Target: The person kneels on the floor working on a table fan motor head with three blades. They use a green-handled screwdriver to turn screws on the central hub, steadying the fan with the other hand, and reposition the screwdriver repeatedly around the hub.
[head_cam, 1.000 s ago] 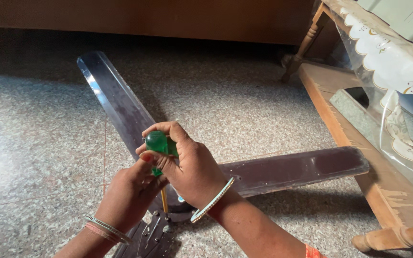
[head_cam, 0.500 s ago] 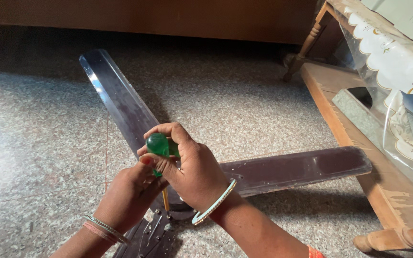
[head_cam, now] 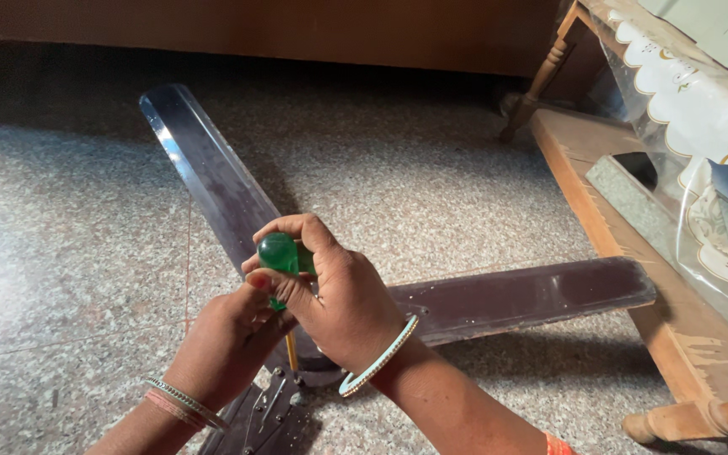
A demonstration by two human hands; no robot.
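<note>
While the right hand [head_cam: 339, 303] wraps its fingers round the green handle of the screwdriver [head_cam: 281, 255], I can see the tool standing nearly upright, its yellowish shaft [head_cam: 291, 351] dropping straight down toward the metal bracket [head_cam: 267, 413] where the fan blades meet. That grip up top looks like a turning grip to me: thumb and fingertips curled over the rounded end, palm pressing down so the tip stays seated. The left hand [head_cam: 225, 345] is tucked in just below, closed loosely about the lower part of the handle, most likely steadying the shaft so it does not wander off the screw; I can't quite tell from here whether the tip is actually in a screw head, since the hands shadow that spot.

Two dark brown fan blades are spread flat on the speckled stone floor [head_cam: 61, 253], which keeps the whole piece from rocking. The long blade [head_cam: 204, 177] runs away toward the upper left, and the second blade [head_cam: 532, 295] reaches out to the right, well apart at the tips and joined under the hands. A wooden table [head_cam: 625, 244] with a plastic-covered cloth [head_cam: 684, 93] stands to the right, near the second blade's end but not touching it.
</note>
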